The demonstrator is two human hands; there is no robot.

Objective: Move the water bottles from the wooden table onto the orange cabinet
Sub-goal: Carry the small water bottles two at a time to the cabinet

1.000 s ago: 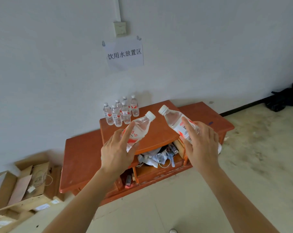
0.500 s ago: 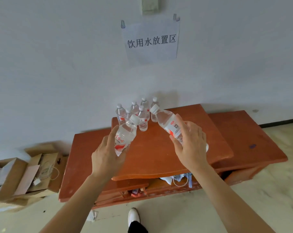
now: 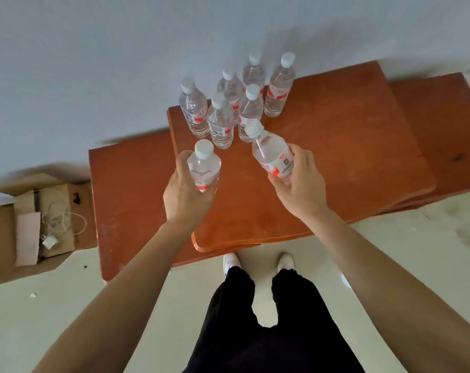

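Observation:
My left hand (image 3: 186, 193) grips a clear water bottle (image 3: 203, 166) with a white cap, held nearly upright over the orange cabinet (image 3: 336, 146). My right hand (image 3: 299, 181) grips a second bottle (image 3: 272, 154), tilted with its cap pointing up and left. Both are just in front of a cluster of several bottles (image 3: 223, 122) that stand upright at the cabinet's back left corner against the wall. The bottoms of the two held bottles are hidden by my fingers.
The cabinet has a raised middle top and lower side sections (image 3: 126, 200). Open cardboard boxes (image 3: 34, 224) with a white cable lie on the floor to the left. My legs and white shoes (image 3: 231, 261) stand at the cabinet's front edge. A white wall rises behind.
I have stepped up to the cabinet and the view has tipped down. Both hands have carried their bottles forward and lower, and the bottles have turned more upright, close to the standing cluster.

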